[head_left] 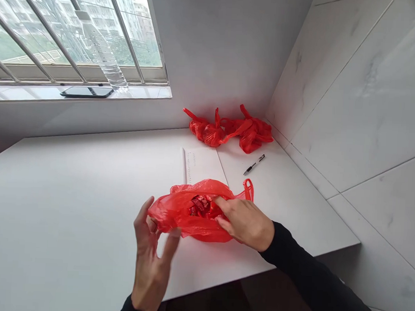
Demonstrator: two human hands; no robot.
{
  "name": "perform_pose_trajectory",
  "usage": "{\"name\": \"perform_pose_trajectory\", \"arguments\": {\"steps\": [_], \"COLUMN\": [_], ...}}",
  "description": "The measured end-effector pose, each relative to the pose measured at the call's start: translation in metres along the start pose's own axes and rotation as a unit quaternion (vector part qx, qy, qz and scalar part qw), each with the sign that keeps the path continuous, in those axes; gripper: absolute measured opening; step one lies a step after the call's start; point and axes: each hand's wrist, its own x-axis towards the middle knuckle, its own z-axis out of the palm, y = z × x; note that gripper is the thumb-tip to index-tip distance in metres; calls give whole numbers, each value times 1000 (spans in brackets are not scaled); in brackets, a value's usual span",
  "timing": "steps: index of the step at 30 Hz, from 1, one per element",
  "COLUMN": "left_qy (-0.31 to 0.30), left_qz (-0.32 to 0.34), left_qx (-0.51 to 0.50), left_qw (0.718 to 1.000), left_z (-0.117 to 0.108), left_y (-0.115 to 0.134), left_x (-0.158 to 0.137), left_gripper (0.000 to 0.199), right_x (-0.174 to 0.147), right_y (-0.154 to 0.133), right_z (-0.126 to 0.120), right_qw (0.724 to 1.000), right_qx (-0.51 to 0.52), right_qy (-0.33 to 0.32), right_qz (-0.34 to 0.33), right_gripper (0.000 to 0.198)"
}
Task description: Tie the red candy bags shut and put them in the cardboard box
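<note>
A thin red plastic bag (pixel 177 209) lies on the table with its mouth spread wide. Inside show several small shiny red packets (pixel 202 204) with printed wrappers, partly covered by the bag. At the bag's left side is my left hand (pixel 153 259), its fingers curled around the plastic and its thumb held apart along the near rim. My right hand (pixel 247 221) reaches into the mouth from the right. Its thumb and forefinger are apart beside the packets; its other fingers are partly hidden. One bag handle (pixel 249 189) stands up behind that hand.
Behind the bag lie a sheet of paper (pixel 205 162) with small marks and a pen (pixel 254 165). Two bunched red bags (pixel 208 132) rest against the wall. A phone (pixel 87 91) and a water bottle (pixel 106 57) are on the windowsill. The tiled wall (pixel 363 112) bounds the right side.
</note>
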Motion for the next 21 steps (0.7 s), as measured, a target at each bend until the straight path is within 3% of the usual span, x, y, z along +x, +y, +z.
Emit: {"name": "perform_pose_trajectory", "arguments": {"steps": [3, 8, 10, 12, 14, 17, 21], "left_qy": [7, 61, 63, 26, -17, -33, -29], "left_qz": [140, 274, 342, 392, 411, 384, 318], "left_qx": [156, 211, 241, 274, 307, 351, 382], "left_qw": [978, 936, 906, 878, 858, 853, 867], "left_z": [15, 20, 17, 16, 17, 21, 25], "left_y": [-20, -57, -64, -66, -65, -60, -59], "left_x": [-1, 28, 40, 48, 55, 61, 65], "left_gripper": [76, 79, 66, 48, 37, 18, 26], "right_x": [2, 17, 27, 40, 54, 74, 84], "right_y": [1, 14, 20, 25, 28, 32, 35], "right_z": [11, 29, 33, 34, 33, 34, 40], "right_qw": [998, 995, 995, 996, 996, 996, 992], "right_qx": [4, 8, 12, 16, 20, 27, 46], "right_qy": [3, 38, 50, 59, 67, 85, 115], "right_qz": [56, 89, 83, 69, 50, 27, 23], "right_gripper": [26, 48, 53, 54, 52, 47, 47]}}
